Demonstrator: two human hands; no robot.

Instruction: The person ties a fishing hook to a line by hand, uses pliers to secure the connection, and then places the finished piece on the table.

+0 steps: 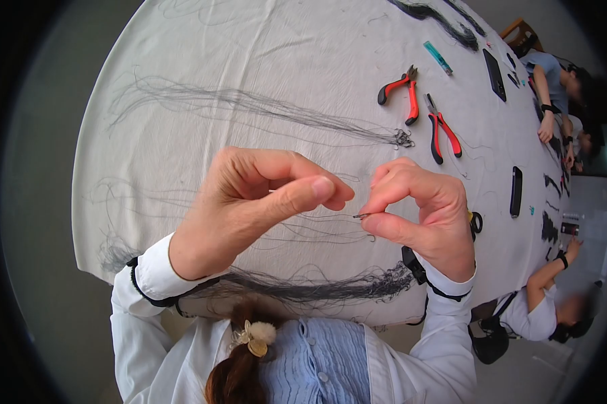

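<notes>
Above the cloth, my right hand (425,209) pinches a small dark fish hook (363,216) between thumb and forefinger. My left hand (270,195) is closed beside it, thumb pressed to the forefinger; whatever it grips is too fine to make out. Thin dark lines (303,237) run beneath both hands, and a second hook (371,238) shows just under my right fingertips. Farther back lies a bundle of dark lines (249,104), its hooks (403,139) clustered at the right end. A thicker dark bundle (297,288) lies along the near table edge.
Red-handled cutters (410,101) and red-handled pliers (441,131) lie beyond my right hand. A teal tool (438,58), a phone (495,75) and a black case-like object (516,192) rest on the white cloth (162,60). Other people (553,81) sit along the right side.
</notes>
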